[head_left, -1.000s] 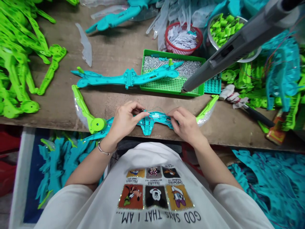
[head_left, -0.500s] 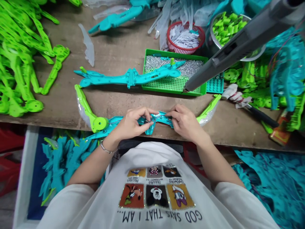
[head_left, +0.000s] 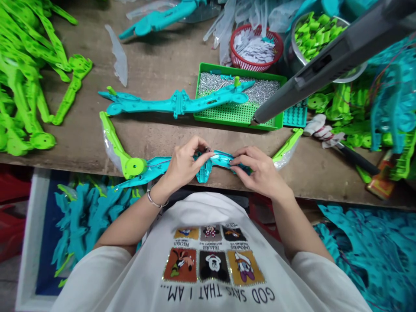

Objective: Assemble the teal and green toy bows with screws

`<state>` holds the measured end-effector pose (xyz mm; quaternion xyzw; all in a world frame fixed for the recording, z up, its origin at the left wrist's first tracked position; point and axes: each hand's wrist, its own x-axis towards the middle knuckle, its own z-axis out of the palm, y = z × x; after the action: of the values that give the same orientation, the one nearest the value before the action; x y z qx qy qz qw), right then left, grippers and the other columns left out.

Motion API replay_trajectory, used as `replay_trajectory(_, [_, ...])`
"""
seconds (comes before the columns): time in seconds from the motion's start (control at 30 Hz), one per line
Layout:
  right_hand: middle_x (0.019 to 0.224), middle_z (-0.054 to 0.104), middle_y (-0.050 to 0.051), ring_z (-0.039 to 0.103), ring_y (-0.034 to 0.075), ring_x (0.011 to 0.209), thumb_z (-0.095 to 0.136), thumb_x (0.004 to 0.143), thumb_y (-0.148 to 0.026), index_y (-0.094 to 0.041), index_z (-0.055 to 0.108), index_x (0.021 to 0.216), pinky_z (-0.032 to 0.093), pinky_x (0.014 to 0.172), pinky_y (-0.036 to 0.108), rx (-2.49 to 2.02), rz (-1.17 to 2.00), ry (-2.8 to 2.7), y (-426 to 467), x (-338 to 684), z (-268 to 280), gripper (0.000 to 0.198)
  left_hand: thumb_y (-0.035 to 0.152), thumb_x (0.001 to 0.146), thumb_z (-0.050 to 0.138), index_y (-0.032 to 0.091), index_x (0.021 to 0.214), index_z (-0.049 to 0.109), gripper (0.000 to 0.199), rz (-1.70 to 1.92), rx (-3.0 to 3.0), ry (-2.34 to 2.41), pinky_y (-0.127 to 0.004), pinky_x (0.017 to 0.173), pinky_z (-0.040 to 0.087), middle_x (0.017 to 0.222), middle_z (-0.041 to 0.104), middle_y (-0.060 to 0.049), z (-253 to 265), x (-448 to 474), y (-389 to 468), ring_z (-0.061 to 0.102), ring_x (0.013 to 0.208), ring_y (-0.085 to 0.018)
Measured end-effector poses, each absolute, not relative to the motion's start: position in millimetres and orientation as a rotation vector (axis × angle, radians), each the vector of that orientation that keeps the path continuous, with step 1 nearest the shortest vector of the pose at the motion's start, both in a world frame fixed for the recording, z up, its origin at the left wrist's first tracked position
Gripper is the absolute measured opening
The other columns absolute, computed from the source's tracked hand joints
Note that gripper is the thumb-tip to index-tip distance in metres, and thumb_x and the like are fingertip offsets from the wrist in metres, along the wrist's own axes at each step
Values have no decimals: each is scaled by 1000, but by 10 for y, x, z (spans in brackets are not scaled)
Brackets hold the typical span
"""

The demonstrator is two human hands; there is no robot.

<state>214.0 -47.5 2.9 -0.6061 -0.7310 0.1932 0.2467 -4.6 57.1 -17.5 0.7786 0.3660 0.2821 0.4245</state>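
Observation:
A turquoise toy bow shell [head_left: 157,169] lies along the table's front edge, its hollow side up, with a thin wire along its left part. Green bow limbs stick out at both ends, a left limb [head_left: 134,167] and a right limb [head_left: 289,145], each with a clear film-like piece. Over the shell's middle, my left hand [head_left: 185,164] is closed in a pinch; what sits between thumb and fingertips is too small to make out. My right hand [head_left: 260,171] pinches at the shell's inside just right of centre, its fingertips hiding what they hold.
Behind lies another turquoise bow half [head_left: 156,106], overlapping a green tray [head_left: 224,115] of screws. A grey power screwdriver [head_left: 292,82] hangs over the tray from the right. Green parts [head_left: 29,86] are heaped at left. A red basket [head_left: 256,66] and metal bowl [head_left: 349,76] stand behind.
My left hand has lifted slightly and turned, its pinch now higher. My right hand has shifted a little right and its fingers have spread from the wire. The view has moved slightly.

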Motion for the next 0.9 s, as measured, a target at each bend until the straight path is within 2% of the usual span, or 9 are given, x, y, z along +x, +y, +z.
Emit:
replay_trajectory(0.3, [90,63,8,59,23,86,58,89,-14,-21,62,84,50,77,39,-1717,515,-1961,-445,2056,-4,9,21,87,75,20,102,65,17,612,1929,790,-23,75,57,95,77,-1,-135,-121,521,72,81,-13])
replay_trajectory(0.5, [97,64,8,62,24,91,59,82,-11,-21,64,95,51,80,39,-1662,648,-1974,-447,2125,136,17,20,87,74,20,99,68,13,598,1981,808,-24,74,57,91,77,-1,-138,-127,521,72,80,-14])
replay_trajectory(0.7, [89,67,8,59,24,83,61,85,-16,-21,66,90,45,73,40,-1751,368,-2040,-609,2109,84,8,15,85,75,20,96,67,14,664,2031,804,-22,73,55,91,78,-1,-154,-106,521,72,79,-13])
replay_trajectory(0.8, [88,70,8,57,23,79,61,87,-16,-21,69,91,42,69,39,-1735,240,-2055,-700,2091,0,10,14,84,76,18,95,66,16,687,2032,806,-20,73,55,91,78,-1,-160,-107,523,73,80,-12])
replay_trajectory(0.9, [88,71,7,59,23,79,62,87,-15,-22,69,90,42,68,39,-1735,231,-2040,-721,2077,16,10,13,83,78,18,101,65,22,690,2018,813,-19,74,55,91,78,-1,-166,-101,514,74,82,-12])
